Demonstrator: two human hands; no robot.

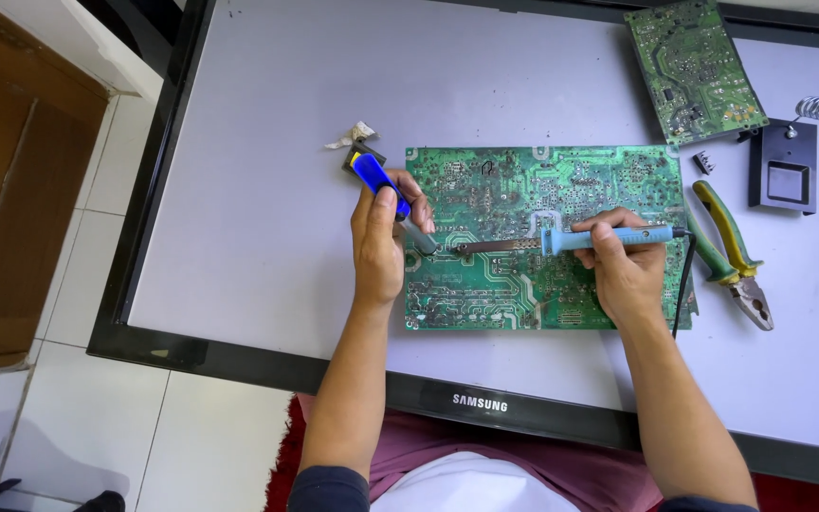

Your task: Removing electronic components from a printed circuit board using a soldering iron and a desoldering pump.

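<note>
A large green circuit board lies solder side up on a flat grey panel. My left hand grips a blue desoldering pump, its tip angled down onto the board's left part. My right hand holds a soldering iron with a light blue handle. The iron's metal tip points left and meets the pump's tip on the board.
A smaller green circuit board lies at the back right. Green-handled pliers rest right of the large board. A black soldering stand with a coil sits at the far right. A crumpled scrap lies by the pump.
</note>
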